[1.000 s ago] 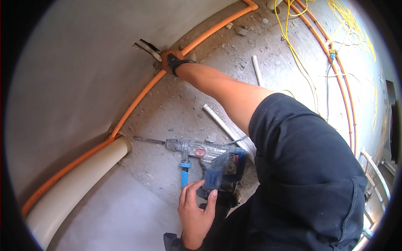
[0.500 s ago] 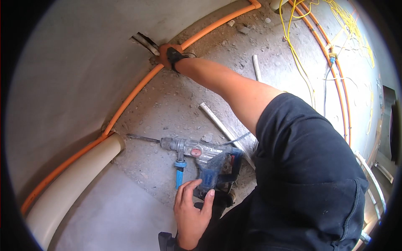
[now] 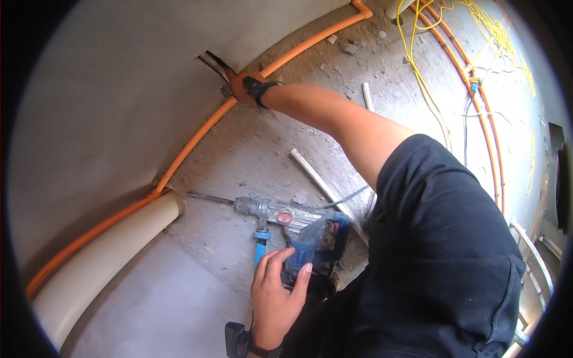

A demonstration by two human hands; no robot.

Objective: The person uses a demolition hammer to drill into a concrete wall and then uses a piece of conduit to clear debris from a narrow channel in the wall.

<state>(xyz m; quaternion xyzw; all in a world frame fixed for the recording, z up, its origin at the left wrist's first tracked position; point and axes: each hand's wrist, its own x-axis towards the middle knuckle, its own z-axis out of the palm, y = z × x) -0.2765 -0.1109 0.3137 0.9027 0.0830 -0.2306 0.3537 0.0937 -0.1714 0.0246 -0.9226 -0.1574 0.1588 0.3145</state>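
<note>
My right hand (image 3: 246, 88) reaches to the foot of the grey wall, over an orange pipe (image 3: 206, 128) and beside a narrow slot (image 3: 213, 64) cut in the wall. The hand's back hides most of its fingers, so its grip does not show. Low in the view, my left hand (image 3: 278, 301) is open, thumb and fingers apart, just in front of a dusty blue-and-grey rotary hammer drill (image 3: 301, 230). The drill lies on its side, its chisel bit (image 3: 210, 197) pointing left and a light blue side handle (image 3: 261, 246) toward me.
A thick cream pipe (image 3: 116, 265) lies along the wall at left. Behind the drill rests a pale strip (image 3: 316, 176). Yellow cable (image 3: 421, 65) and paired orange pipes (image 3: 471, 77) run along the right. Rubble (image 3: 349, 48) litters the floor.
The whole view has shifted slightly, moving the drill and pipes a little rightward. My right hand has turned a little and sits closer to the wall slot. My left hand stays open by the drill.
</note>
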